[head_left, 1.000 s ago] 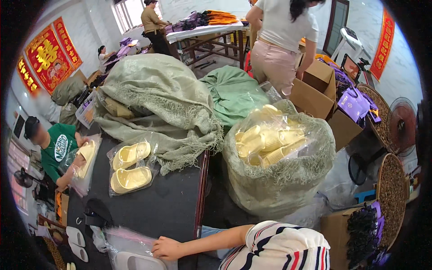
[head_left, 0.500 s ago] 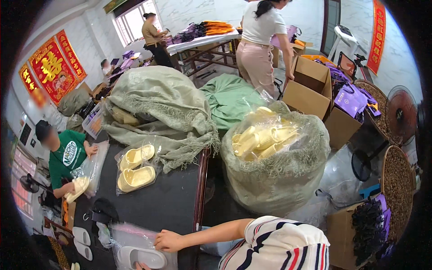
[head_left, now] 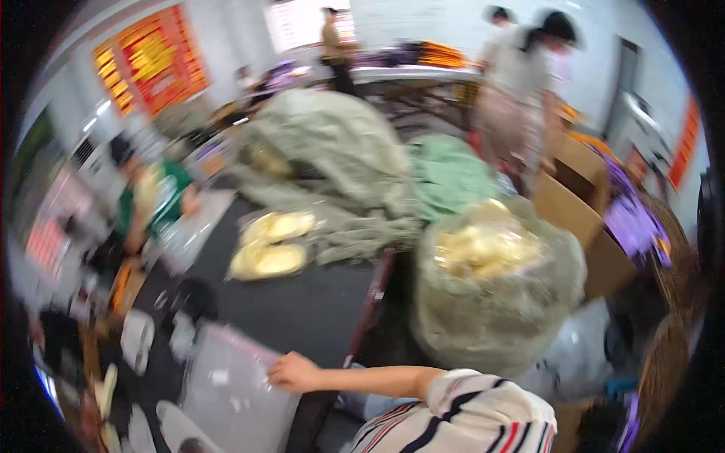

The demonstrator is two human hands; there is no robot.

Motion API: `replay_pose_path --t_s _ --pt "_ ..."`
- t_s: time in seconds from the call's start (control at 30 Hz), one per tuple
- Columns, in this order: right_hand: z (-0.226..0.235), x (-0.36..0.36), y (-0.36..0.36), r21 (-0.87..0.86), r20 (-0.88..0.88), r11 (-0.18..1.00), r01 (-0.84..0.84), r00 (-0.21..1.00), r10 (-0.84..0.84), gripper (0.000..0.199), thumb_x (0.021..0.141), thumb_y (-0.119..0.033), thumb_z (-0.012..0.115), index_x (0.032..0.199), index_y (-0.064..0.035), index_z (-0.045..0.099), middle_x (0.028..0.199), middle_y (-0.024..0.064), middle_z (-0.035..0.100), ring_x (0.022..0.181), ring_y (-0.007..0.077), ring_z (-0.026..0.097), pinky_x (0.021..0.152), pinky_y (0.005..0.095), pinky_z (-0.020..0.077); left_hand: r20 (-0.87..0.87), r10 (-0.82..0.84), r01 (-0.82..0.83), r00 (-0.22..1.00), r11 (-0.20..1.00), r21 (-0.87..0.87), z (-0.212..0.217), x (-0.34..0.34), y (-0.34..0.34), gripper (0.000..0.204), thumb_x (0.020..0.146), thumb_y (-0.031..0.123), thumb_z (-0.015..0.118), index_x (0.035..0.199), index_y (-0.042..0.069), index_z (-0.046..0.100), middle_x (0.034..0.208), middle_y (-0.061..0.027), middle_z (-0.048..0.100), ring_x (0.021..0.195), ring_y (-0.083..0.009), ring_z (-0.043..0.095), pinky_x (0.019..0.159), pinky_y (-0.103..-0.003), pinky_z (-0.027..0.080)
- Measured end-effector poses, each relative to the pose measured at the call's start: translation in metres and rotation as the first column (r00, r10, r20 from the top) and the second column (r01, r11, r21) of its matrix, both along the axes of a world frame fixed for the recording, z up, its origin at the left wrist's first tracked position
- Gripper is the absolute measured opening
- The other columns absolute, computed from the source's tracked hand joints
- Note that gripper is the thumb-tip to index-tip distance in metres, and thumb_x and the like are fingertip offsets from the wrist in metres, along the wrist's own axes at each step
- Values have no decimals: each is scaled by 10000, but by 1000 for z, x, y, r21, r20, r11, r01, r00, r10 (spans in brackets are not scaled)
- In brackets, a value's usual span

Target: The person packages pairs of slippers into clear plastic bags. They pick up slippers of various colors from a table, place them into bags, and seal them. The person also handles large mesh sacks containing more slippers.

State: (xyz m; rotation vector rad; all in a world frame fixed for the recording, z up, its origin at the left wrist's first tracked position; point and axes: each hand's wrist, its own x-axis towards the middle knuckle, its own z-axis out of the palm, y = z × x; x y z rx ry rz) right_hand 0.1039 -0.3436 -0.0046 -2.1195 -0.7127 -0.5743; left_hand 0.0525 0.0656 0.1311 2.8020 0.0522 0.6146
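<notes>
My right hand is closed on the right edge of a clear plastic bag with a pink strip along its top, lying flat on the black table. A white slipper is at the bag's lower left, at the picture's lower edge. A dark, blurred patch covers part of that slipper; whether it is my left hand cannot be made out. Another white slipper is just left of it. Further up the table is a pair of white slippers. Beyond the bag lies a bagged pair of yellow slippers.
A large grey-green sack covers the table's far end. Right of the table stands an open sack of bagged yellow slippers. A person in green is at the left side; another person stands by cardboard boxes.
The view has swung and blurred, shifting the scene. The white slipper formerly at the bag under my left fingers no longer shows there. My right hand still grips the bag's edge.
</notes>
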Motion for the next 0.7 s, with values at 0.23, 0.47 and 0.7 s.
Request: replay_pose_path --t_s 0.23,0.47,0.7 --pt "42 6 0 -66 -11 998 12 1000 -13 96 698 -83 643 791 -91 664 901 76 684 783 290 648 694 409 524 187 184 -185 965 983 -16 -93 -39 160 250 773 21 531 1009 2 615 1028 -198 610 977 -363 549 893 -441 425" --pt "31 -5 12 -101 -133 995 -5 991 -9 211 758 -93 645 955 -121 717 1100 61 682 1047 273 581 902 407 412 -23 319 -319 947 948 12 -117 -95 120 187 825 53 527 985 15 617 1000 -225 574 956 -427 539 825 -487 438" --pt "25 -4 9 -146 -147 989 -2 989 -20 241 776 -99 647 1006 -132 710 1135 42 669 1083 269 555 922 399 387 -93 496 -496 864 868 22 -95 -124 37 626 834 512 595 1326 131 533 1392 -253 409 1296 -424 371 1057 -586 259"
